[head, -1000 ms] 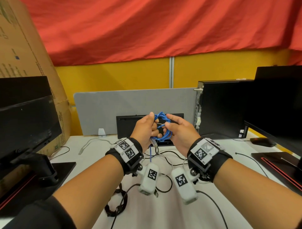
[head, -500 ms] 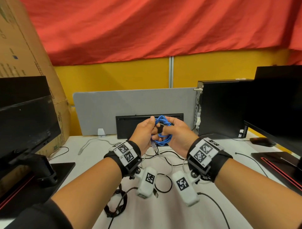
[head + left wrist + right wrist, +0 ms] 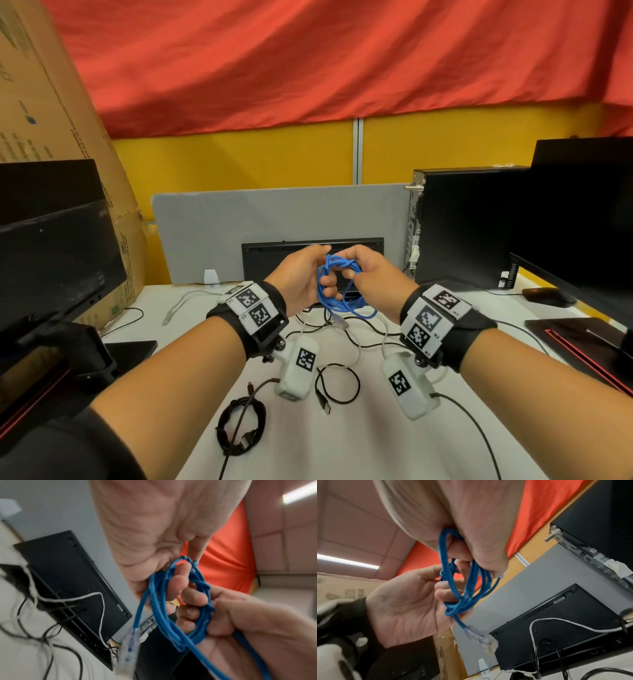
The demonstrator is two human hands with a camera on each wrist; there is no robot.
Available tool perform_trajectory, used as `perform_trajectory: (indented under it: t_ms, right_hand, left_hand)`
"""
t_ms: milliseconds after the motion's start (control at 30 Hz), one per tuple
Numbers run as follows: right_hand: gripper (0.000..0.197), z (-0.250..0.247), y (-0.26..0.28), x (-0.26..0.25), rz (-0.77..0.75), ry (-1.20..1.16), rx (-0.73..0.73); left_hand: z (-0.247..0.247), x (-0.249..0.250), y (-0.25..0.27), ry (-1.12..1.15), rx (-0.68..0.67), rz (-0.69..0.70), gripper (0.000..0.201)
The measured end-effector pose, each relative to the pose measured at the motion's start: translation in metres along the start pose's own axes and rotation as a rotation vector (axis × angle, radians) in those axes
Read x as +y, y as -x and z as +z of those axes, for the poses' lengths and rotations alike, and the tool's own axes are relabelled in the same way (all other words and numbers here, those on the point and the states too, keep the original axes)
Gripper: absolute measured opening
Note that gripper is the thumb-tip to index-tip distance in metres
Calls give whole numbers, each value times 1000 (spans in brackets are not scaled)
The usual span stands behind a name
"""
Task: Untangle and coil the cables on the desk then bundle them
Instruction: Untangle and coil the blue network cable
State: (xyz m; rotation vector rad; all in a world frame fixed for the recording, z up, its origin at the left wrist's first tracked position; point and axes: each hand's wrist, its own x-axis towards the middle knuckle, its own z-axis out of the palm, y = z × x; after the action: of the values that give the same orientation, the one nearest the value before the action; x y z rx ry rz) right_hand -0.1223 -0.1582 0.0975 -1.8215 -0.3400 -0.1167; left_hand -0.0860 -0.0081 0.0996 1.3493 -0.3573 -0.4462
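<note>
Head view, centre frame: I'm holding the blue cable (image 3: 337, 291) above the desk (image 3: 359, 442), left hand (image 3: 301, 277) fingers hooked through the coil, right hand (image 3: 371, 277) pinching it. Since a second ago the coil is hanging looser and lower; the tail still needs wrapping.

Above the white desk (image 3: 359, 442), the left hand (image 3: 301, 277) and right hand (image 3: 371, 275) both grip a coiled blue cable (image 3: 337, 291), its clear plug (image 3: 339, 320) hanging below the loops. A coiled black cable (image 3: 239, 425) lies on the desk near the left forearm, with loose black and white cables (image 3: 356, 337) tangled under the hands. A black keyboard (image 3: 274, 253) stands against the grey divider panel (image 3: 274, 219), and a black computer tower (image 3: 462, 222) stands to the right.
</note>
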Motion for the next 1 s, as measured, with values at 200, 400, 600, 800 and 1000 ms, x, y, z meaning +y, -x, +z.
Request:
perform_trajectory:
  t_ms: [200, 400, 600, 800, 1000]
  right_hand:
    - [27, -1, 0, 2, -13, 103, -34]
    - [22, -19, -4, -1, -10, 252, 128]
    - [12, -31, 2, -5, 195, -49, 145]
    - [18, -40, -1, -15, 330, -183, 162]
    - [16, -45, -3, -4, -63, 642, 166]
  left_hand:
    - [-1, 13, 5, -123, -95, -64, 38]
    - [4, 9, 5, -175, 36, 5, 38]
    - [-2, -4, -3, -330, 205, 84, 35]
    - [-22, -15, -9, -704, 283, 134, 33]
    - [-28, -16, -10, -653, 281, 184, 26]
